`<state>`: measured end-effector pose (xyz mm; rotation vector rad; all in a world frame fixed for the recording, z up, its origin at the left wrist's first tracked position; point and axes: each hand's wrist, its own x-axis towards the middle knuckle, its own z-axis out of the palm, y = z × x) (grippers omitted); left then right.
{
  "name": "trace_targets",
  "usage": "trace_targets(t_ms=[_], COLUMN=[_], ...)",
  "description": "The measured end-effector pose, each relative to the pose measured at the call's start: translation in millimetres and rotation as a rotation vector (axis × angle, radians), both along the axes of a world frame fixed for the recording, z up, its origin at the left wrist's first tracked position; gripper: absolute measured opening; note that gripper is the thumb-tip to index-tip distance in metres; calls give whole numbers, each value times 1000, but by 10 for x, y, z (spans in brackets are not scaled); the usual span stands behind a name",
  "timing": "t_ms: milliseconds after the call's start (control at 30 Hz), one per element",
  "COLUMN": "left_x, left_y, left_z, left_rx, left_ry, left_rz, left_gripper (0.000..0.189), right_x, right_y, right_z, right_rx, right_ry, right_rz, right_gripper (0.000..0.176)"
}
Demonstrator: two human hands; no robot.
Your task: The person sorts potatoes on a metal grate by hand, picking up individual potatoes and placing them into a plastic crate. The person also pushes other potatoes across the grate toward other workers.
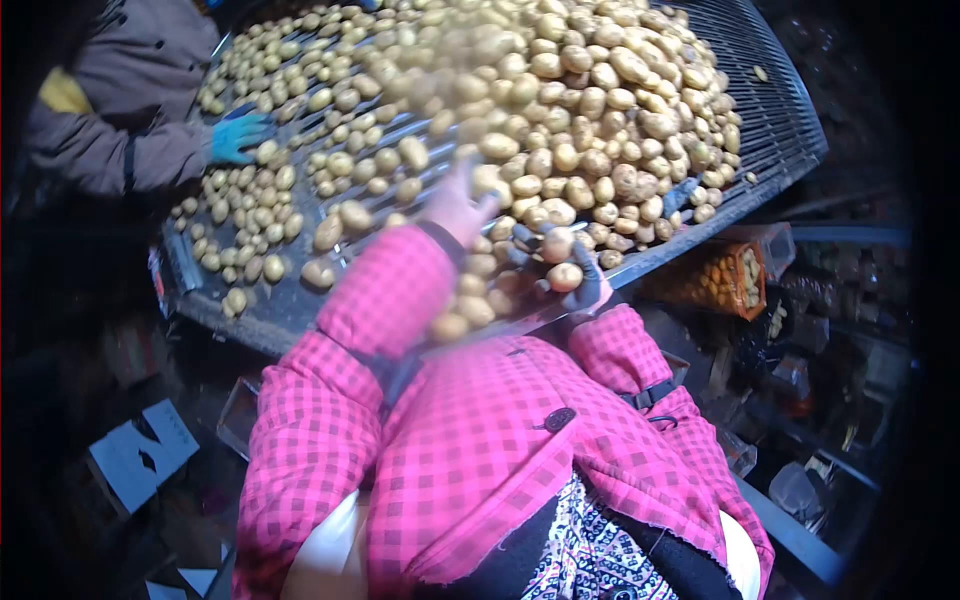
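Observation:
Light-brown potatoes (610,130) lie heaped on a dark slatted sorting table (755,90). My left hand (462,208), smeared by motion, reaches over the slats at the left side of the heap. A potato (490,181) shows right at its fingertips. Near the table's front edge, my right hand (585,285) wears a grey glove and has its fingers curled around two potatoes, an upper one (557,245) and a lower one (565,277). Several more potatoes (475,310) sit between my forearms, close against the front rim.
At the left, a co-worker's teal-gloved hand (238,137) rests among smaller potatoes (245,205). An orange container of potatoes (735,280) stands below the table's right edge. A pale cardboard box (145,455) lies at the lower left.

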<state>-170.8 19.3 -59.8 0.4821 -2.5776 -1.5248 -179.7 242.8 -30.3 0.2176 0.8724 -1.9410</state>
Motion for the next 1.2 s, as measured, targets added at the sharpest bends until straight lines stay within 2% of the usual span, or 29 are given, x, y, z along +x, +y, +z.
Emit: trace_targets(t_ms=[33,67,100,133,167,233,267,300,333,367,433,533,633,667,700,733,800,867,900,1000,1033,1100,1167,1200], left_x=[168,240,379,504,564,653,698,792,888,972,1089,1037,805,710,645,539,407,394,355,292,291,319,377,361], left_y=[149,231,286,326,172,-273,-614,-865,-1095,-1235,-1330,-1251,-1090,-1095,-1091,-1080,-1079,-1078,-1078,-1196,-1218,-1286,-1429,-1546], left_z=[142,276,82,40,-17,298,80,127,6,-229,-540,-562,-356,-368,-489,-372,-282,-229,-206,-347,-381,-519,-794,-1072], left_rx=[56,110,16,-119,-17,70,-386,-694,-765,-711,-699,-718,-737,-695,-776,-718,-665,-748,-793,-764,-756,-764,-692,-377], left_ry=[-112,-413,-123,163,89,-40,108,-131,-395,-568,-560,-507,-598,-605,-541,-612,-670,-630,-605,-572,-550,-447,-124,61], left_rz=[-154,-426,-446,-440,-505,-151,-87,18,33,110,135,126,-28,-37,-21,-72,-138,-234,-292,-429,-445,-390,-315,-244], left_gripper=[69,75,75,76,74,55,57,65,75,82,82,77,71,68,69,69,68,68,68,74,75,74,74,71], right_x=[-8,-18,-26,-8,20,273,310,353,337,337,375,288,332,384,435,457,517,542,582,799,821,827,826,818], right_y=[101,201,282,235,205,-89,-152,-185,-123,-55,10,113,106,185,258,313,424,489,407,342,412,568,757,848], right_z=[-209,-418,-562,-510,-438,212,353,439,304,168,10,-468,-617,-573,-563,-613,-740,-1049,-986,-262,-436,-611,-526,-520], right_rx=[-41,-84,-30,-35,-83,-227,-256,-269,-269,-267,-268,-498,-643,-510,-397,-308,-233,-489,-536,-355,-319,-274,-283,-270], right_ry=[-16,-31,21,41,19,-29,-41,-43,-47,-54,-72,135,256,185,132,88,105,409,445,93,231,407,439,431], right_rz=[-37,-74,-85,-107,-126,-138,-156,-174,-224,-272,-362,-144,-14,-40,-71,-97,-114,-27,-68,-353,-394,-417,-277,-223], right_gripper=[66,70,74,64,54,34,24,14,15,17,21,5,35,40,42,44,50,50,50,27,29,40,47,51])
